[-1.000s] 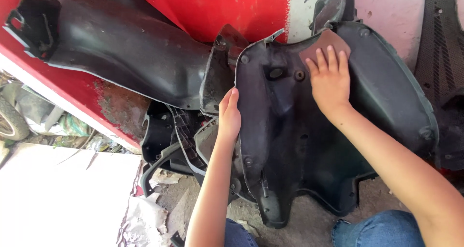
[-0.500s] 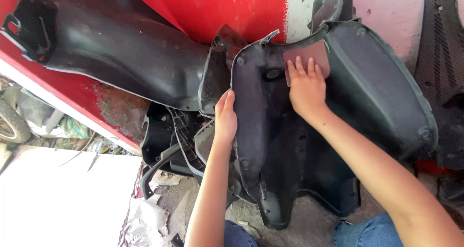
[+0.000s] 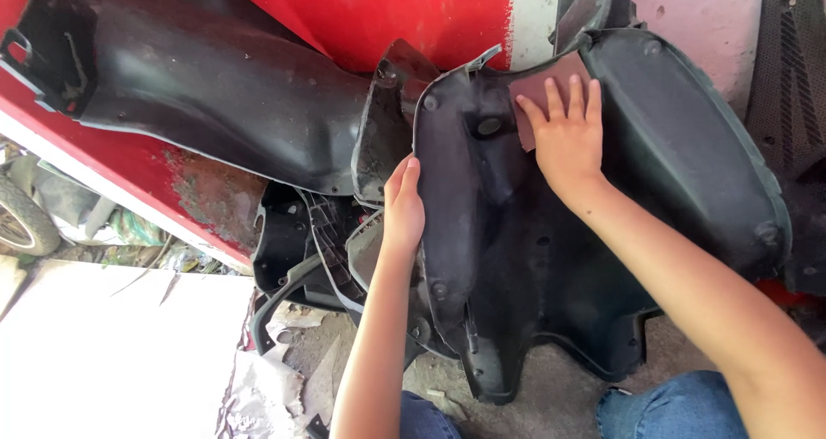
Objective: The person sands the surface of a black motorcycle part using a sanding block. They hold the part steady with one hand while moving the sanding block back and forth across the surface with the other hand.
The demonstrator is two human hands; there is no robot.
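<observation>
Denim knees: blue-jeaned knees (image 3: 667, 409) at the bottom edge, nearest the camera, above bare concrete floor (image 3: 551, 405).
Pale sheet: flat whitish board (image 3: 112, 353) lying at lower left, with torn scraps beside it.
Black panel: large moulded plastic scooter panel (image 3: 516, 267), standing on the floor between the knees and leaning back against the red wall (image 3: 413, 13).
Long axis: runs roughly bottom to top of the view; narrow tail end down at the floor, wide cupped end up and to the right.
Left hand: left hand (image 3: 403, 208) curled round the panel's left edge, fingers clenched on the rim.
Right hand: right hand (image 3: 568, 138) open and flat, fingers spread, pressing a brownish abrasive sheet (image 3: 535, 91) against the panel's upper inner face.
Second panel: longer black fairing piece (image 3: 215, 86) lying aslant at upper left, touching the wall.
Far right: ribbed black mat (image 3: 792, 69) against the pale wall.
</observation>
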